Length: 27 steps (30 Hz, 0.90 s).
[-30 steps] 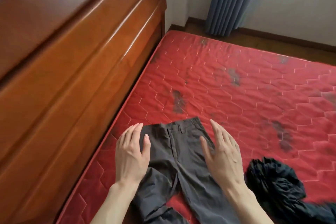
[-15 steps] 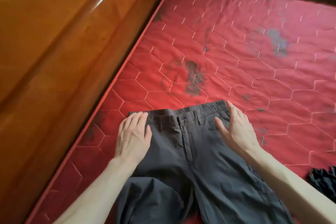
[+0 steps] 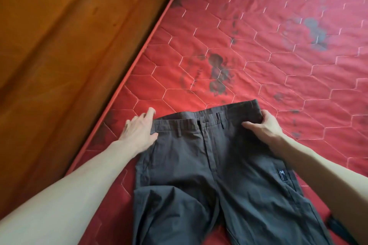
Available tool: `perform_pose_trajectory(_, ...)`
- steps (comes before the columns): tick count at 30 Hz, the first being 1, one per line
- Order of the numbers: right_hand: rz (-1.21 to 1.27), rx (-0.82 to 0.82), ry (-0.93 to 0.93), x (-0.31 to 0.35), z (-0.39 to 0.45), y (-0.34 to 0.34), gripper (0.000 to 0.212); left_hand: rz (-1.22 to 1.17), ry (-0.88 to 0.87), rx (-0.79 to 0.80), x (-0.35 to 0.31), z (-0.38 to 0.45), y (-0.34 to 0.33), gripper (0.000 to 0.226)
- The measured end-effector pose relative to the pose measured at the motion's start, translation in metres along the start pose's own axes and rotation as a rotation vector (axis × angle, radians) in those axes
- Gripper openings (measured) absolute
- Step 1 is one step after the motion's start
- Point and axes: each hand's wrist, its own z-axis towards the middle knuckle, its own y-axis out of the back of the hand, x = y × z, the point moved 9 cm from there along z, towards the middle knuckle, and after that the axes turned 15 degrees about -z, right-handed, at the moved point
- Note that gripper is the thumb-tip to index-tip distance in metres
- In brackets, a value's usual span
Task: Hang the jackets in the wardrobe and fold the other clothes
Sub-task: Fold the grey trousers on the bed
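Trousers (image 3: 215,175) lie flat on the mattress (image 3: 258,45), waistband toward twelve o'clock. Right hand (image 3: 262,127) pinches its three-o'clock corner; left hand (image 3: 139,129) rests flat at nine. Uneven pulling could skew the fold.

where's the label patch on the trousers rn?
Head view, lower right: the label patch sits on the trousers near their right edge, below the right hand, beside the right forearm.
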Motion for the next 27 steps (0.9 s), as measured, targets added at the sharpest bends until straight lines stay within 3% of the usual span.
perform_pose_trajectory(2, 0.046, -0.009, 0.09, 0.005, -0.012, 0.003, 0.018, -0.154, 0.043, -0.012, 0.005, -0.01, 0.003, 0.048)
perform_pose_trajectory(4, 0.054, -0.053, 0.166, 0.011, -0.029, 0.017, 0.007, -0.224, 0.028, -0.046, 0.0, -0.024, 0.01, 0.04)
perform_pose_trajectory(8, 0.073, -0.147, 0.263, 0.026, -0.08, 0.063, 0.025, -0.274, -0.068, -0.101, -0.033, -0.065, 0.036, 0.027)
perform_pose_trajectory(15, 0.21, -0.284, 0.255, 0.034, -0.227, 0.195, 0.013, -0.419, -0.255, -0.226, -0.131, -0.194, 0.132, 0.03)
perform_pose_trajectory(20, 0.1, -0.427, 0.283, 0.034, -0.328, 0.323, 0.011, -0.537, -0.345, -0.397, -0.205, -0.274, 0.228, 0.033)
perform_pose_trajectory(22, 0.052, -0.499, 0.278, 0.031, -0.368, 0.373, 0.013, -0.637, -0.322, -0.49, -0.231, -0.304, 0.261, 0.042)
perform_pose_trajectory(24, 0.077, -0.581, 0.294, 0.027, -0.408, 0.421, 0.01, -0.841, -0.193, -0.518, -0.244, -0.327, 0.281, 0.06)
perform_pose_trajectory(26, 0.147, -0.645, 0.325, 0.018, -0.443, 0.463, 0.007, -1.102, -0.03, -0.418, -0.261, -0.341, 0.283, 0.061)
perform_pose_trajectory(27, 0.194, -0.646, 0.344, 0.012, -0.457, 0.48, 0.006, -1.209, 0.0, -0.356, -0.275, -0.345, 0.283, 0.05)
